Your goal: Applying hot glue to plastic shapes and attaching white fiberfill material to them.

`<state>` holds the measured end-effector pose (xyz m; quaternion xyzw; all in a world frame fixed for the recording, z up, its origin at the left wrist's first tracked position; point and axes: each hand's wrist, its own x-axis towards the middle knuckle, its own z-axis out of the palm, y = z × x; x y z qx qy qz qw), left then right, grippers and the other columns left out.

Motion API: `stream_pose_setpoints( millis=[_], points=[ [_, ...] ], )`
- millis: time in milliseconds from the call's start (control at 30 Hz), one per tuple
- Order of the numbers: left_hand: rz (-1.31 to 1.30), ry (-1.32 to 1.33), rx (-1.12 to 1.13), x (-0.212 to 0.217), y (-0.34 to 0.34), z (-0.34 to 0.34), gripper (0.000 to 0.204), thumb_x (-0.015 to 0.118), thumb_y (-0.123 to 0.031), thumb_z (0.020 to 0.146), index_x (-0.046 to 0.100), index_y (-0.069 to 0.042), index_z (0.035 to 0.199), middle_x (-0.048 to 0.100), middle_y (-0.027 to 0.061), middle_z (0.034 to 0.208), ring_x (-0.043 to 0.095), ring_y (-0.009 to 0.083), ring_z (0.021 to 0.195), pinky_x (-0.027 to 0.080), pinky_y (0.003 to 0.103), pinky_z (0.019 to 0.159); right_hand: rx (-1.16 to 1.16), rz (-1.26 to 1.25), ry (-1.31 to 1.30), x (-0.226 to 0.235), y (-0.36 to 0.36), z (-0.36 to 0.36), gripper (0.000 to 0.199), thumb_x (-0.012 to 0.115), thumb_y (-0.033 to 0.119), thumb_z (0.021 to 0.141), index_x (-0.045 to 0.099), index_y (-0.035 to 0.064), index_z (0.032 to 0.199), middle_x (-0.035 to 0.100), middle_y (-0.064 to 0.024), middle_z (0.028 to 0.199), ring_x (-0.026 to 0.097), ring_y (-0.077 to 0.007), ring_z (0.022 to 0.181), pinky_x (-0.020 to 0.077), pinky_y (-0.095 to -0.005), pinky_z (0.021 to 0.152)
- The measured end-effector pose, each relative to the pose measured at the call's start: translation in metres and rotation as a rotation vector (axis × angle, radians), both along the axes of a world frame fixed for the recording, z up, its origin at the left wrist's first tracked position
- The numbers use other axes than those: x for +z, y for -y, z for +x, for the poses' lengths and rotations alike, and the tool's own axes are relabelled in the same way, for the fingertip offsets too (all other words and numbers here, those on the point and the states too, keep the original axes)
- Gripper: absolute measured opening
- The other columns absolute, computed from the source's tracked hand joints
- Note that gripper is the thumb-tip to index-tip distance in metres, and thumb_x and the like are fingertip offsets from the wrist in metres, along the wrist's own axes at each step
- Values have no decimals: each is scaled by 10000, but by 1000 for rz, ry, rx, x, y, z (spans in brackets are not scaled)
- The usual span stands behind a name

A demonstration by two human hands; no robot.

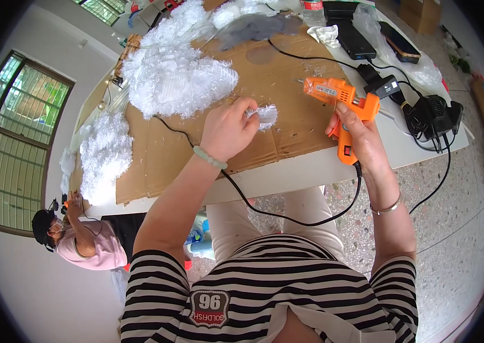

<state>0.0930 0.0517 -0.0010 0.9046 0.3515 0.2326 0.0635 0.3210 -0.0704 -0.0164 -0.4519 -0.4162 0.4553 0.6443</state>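
An orange hot glue gun (342,136) is gripped in my right hand (362,137), its nozzle pointing left above the cardboard (287,146). My left hand (230,130) is closed in a pinch on a small white translucent tuft (266,116), which sticks out to the right of the fingertips. Just beyond the left hand lies a big pile of white shiny shredded strands (179,83). The gun's black cord (287,219) hangs below the table edge and runs up past my left wrist onto the cardboard.
Another white strand heap (105,151) lies at the left. At the back right are a black box-shaped device (353,39), a phone (399,43), a bottle (312,11) and a charger with tangled cables (433,117). A co-worker in pink (93,246) is at the table's left end.
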Motion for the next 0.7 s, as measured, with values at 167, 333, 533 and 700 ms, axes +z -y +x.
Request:
stream_pose_setpoints(
  millis=[167, 333, 533, 700],
  points=[
    [296, -44, -37, 2, 15, 20, 251, 749, -219, 634, 598, -97, 794, 610, 65, 820, 583, 267, 784, 434, 395, 671, 4, 16, -31, -1, 2, -1, 303, 517, 359, 921, 549, 61, 963, 565, -18, 737, 558, -115, 697, 434, -255, 621],
    [242, 36, -41, -17, 7, 22, 164, 739, -162, 622, 591, -92, 620, 586, 53, 732, 546, 274, 797, 426, 387, 733, 4, -15, -7, -2, 3, 2, 299, 529, 346, 916, 552, 58, 992, 567, -17, 733, 560, -116, 693, 434, -253, 622],
    [34, 127, 96, -24, 1, 14, 168, 704, -112, 652, 599, -74, 777, 572, 77, 713, 557, 278, 762, 447, 385, 716, 16, 8, -12, -6, 0, 3, 279, 535, 339, 912, 553, 65, 962, 569, -13, 728, 559, -111, 690, 433, -251, 615],
    [-9, 125, 125, -17, -1, 14, 415, 694, -100, 679, 552, -82, 1069, 588, 136, 920, 566, 286, 850, 450, 400, 765, 8, -11, -15, -2, 0, 3, 270, 528, 335, 914, 551, 70, 959, 571, -12, 731, 561, -111, 692, 435, -254, 613]
  ],
)
